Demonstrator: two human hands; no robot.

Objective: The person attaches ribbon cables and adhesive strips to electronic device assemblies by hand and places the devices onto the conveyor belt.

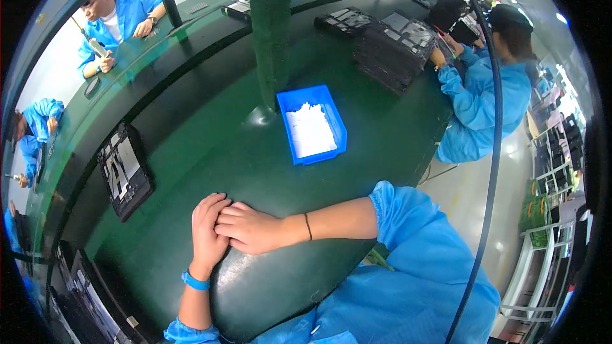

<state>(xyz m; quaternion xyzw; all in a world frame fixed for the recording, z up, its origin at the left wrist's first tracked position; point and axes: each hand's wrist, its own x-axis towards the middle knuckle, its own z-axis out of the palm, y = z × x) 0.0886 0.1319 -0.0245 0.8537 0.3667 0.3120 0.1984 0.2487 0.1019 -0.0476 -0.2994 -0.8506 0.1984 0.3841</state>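
My left hand (208,226) rests on the green tabletop, palm down, with its fingers lying together; a blue wristband circles that wrist. Against it lies my right hand (254,227), a thin dark band on its wrist. The right fingers point left and touch the side of the left hand, and some fingertips are hidden where the two meet. Neither hand shows anything held. Beyond them stands a blue plastic bin (340,138) containing small white pieces (311,130). Off to the left lies an opened black device (125,171), perhaps a laptop, its inner parts showing.
A green post (269,38) rises behind the bin. At far right a co-worker (484,89) handles opened black devices (398,48). More co-workers sit across the line (121,16). A dark cable (494,134) hangs at the right. Another dark device (89,293) lies at lower left.
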